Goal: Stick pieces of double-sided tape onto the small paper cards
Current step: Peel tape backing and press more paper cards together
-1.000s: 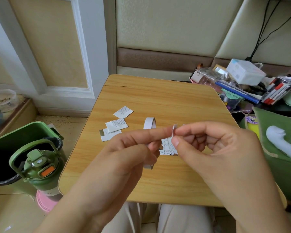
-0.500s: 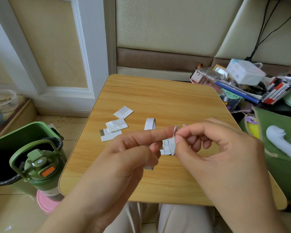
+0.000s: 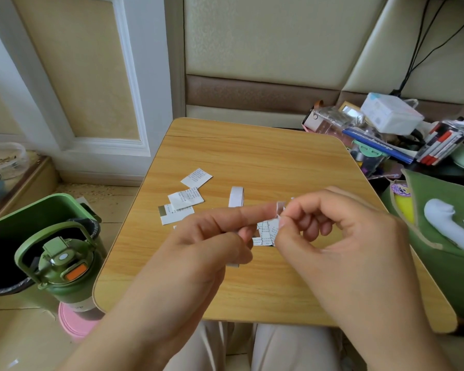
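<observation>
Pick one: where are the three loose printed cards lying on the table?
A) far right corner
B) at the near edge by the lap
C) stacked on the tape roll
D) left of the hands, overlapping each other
D: the three printed cards lie on the wooden table left of the left hand and right hand, edges overlapping, apart from the tape roll.

We see bare table (image 3: 265, 156) beyond both hands, open passage there. Left of left hand (image 3: 198, 245): three loose cards (image 3: 184, 199) lie flat. Tape roll (image 3: 236, 196) stands just beyond left fingers. Right of right hand (image 3: 340, 236): green bag (image 3: 445, 236) borders table edge, clutter pile (image 3: 386, 129) farther back.
</observation>
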{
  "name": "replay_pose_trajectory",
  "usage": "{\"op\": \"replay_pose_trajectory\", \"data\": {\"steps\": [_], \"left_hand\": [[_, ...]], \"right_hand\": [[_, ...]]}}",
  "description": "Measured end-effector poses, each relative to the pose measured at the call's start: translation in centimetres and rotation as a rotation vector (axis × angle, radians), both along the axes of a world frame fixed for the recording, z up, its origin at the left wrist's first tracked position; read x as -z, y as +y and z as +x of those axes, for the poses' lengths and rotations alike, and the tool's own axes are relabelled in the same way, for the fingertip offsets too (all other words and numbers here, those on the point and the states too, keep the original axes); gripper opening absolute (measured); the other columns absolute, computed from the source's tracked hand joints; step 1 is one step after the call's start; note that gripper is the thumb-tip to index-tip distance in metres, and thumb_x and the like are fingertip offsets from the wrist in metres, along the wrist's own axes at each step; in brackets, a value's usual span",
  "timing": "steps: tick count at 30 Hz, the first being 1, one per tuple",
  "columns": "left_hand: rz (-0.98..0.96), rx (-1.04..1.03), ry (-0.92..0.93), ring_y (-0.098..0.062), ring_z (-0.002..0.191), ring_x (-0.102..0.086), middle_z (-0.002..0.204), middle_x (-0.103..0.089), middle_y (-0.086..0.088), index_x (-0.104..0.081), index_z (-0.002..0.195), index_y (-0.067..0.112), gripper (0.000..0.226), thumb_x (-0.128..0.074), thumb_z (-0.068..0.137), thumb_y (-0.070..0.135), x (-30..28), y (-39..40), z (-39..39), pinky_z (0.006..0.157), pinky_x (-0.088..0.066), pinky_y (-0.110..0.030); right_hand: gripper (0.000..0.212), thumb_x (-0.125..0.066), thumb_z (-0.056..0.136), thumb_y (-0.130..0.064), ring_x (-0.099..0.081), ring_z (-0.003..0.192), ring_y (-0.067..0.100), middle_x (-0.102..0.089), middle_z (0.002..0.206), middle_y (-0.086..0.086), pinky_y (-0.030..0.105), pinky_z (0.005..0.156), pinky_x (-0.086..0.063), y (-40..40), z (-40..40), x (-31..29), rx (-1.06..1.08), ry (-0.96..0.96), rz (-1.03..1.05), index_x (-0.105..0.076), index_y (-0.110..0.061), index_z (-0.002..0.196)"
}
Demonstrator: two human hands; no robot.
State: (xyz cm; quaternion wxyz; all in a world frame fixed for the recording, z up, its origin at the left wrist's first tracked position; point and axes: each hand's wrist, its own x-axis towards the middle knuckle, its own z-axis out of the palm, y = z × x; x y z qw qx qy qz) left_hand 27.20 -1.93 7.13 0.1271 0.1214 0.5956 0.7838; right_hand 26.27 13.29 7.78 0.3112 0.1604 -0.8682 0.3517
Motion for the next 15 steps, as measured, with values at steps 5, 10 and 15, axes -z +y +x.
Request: {"op": "replay_pose_trajectory", "data": {"steps": [5, 10, 15], "left_hand": [[-0.036, -0.046, -0.011, -0.007, 0.068, -0.038, 0.068, -0.040, 0.004, -0.078, 0.092, 0.026, 0.046, -0.048, 0.062, 0.008, 0.3, 0.0, -0.4, 0.075, -0.031, -0.026], [-0.044, -0.059, -0.051, -0.004, 0.066, -0.041, 0.065, -0.045, 0.008, -0.078, 0.092, 0.025, 0.046, -0.048, 0.060, 0.010, 0.8, -0.1, -1.1, 0.077, -0.031, -0.026], [-0.029, -0.102, -0.112, -0.008, 0.068, -0.040, 0.064, -0.047, 0.009, -0.078, 0.092, 0.022, 0.047, -0.048, 0.059, 0.007, 2.1, -0.4, -2.6, 0.077, -0.029, -0.029]], "right_hand": [[0.014, -0.057, 0.064, -0.032, -0.050, 0.057, 0.012, -0.058, 0.062, -0.004, 0.020, 0.055, -0.042, 0.7, -0.9, 0.6, -0.118, -0.201, -0.218, -0.063, -0.020, 0.066], [0.012, -0.065, 0.063, -0.030, -0.049, 0.054, 0.003, -0.060, 0.057, -0.006, 0.013, 0.053, -0.040, 1.1, -2.1, 1.1, -0.193, -0.377, -0.408, -0.067, -0.020, 0.070], [0.019, -0.067, 0.075, -0.011, -0.045, 0.051, -0.001, -0.057, 0.052, -0.013, 0.009, 0.052, -0.037, 2.7, -5.2, 3.3, -0.147, -0.511, -0.554, -0.069, -0.023, 0.060]]}}
